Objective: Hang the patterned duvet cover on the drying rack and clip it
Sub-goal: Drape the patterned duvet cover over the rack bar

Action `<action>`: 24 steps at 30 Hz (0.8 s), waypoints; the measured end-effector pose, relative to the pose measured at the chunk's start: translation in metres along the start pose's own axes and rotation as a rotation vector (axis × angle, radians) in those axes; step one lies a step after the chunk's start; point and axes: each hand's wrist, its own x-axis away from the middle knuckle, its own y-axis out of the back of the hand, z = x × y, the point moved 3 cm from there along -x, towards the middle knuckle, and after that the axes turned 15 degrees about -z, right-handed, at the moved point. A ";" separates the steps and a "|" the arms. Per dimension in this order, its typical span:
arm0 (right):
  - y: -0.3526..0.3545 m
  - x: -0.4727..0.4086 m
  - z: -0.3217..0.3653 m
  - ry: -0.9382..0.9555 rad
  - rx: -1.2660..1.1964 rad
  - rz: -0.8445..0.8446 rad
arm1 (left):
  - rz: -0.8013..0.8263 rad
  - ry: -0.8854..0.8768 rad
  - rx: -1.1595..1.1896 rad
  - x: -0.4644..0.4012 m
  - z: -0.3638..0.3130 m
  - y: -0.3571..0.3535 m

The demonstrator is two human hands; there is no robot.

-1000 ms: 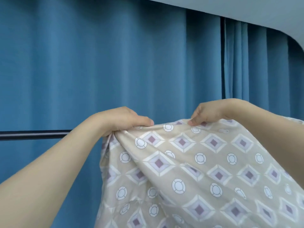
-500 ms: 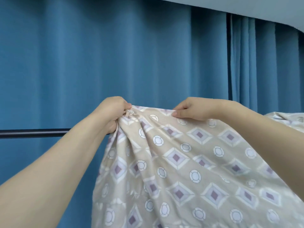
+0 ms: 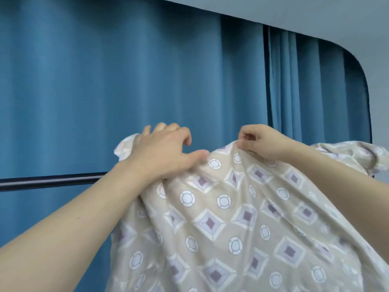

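Observation:
The beige duvet cover, printed with purple diamonds and white circles, is lifted up in front of me and fills the lower right. My left hand rests on its bunched top edge with fingers spread and loosely bent, the thumb touching the cloth. My right hand pinches the top edge between thumb and fingers. The dark rail of the drying rack runs level from the left edge and disappears behind my left wrist and the cover. No clip is in sight.
A blue curtain hangs close behind the rail across the whole view. A pale ceiling or wall shows at the top right. A further fold of the cover lies bunched at the far right.
Both hands have risen with the cover, lifting its top edge above the rail. My left hand has loosened from a closed grip to spread fingers on the bunched edge.

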 end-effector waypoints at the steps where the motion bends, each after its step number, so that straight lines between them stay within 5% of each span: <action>1: 0.005 -0.002 0.002 -0.031 -0.078 -0.040 | 0.133 -0.025 0.071 0.000 -0.013 -0.006; 3: 0.016 -0.011 0.010 -0.047 -0.180 -0.148 | 0.341 0.004 0.203 0.002 -0.029 -0.024; 4: 0.022 -0.020 0.016 -0.039 -0.210 -0.215 | 0.307 -0.006 0.242 0.000 -0.032 -0.031; 6: 0.034 -0.042 0.033 0.007 -0.252 -0.374 | 0.077 0.022 0.348 -0.008 -0.034 -0.033; 9: 0.034 -0.065 0.076 0.135 -0.365 -0.565 | -0.218 0.290 0.600 -0.023 -0.019 -0.028; 11: 0.020 -0.067 0.099 0.202 -0.443 -0.503 | -0.333 0.502 0.682 -0.030 -0.001 -0.032; 14: -0.010 -0.046 0.093 0.142 -0.450 -0.121 | -0.429 0.771 0.722 -0.032 0.026 -0.040; 18: -0.007 0.001 0.042 -0.064 0.128 0.387 | -0.516 0.954 0.801 -0.026 0.053 -0.037; 21: 0.004 0.007 0.024 0.042 0.490 0.326 | -0.546 0.961 0.788 -0.024 0.058 -0.034; 24: 0.007 -0.013 0.037 0.125 0.447 0.010 | -0.526 0.970 0.788 -0.024 0.056 -0.034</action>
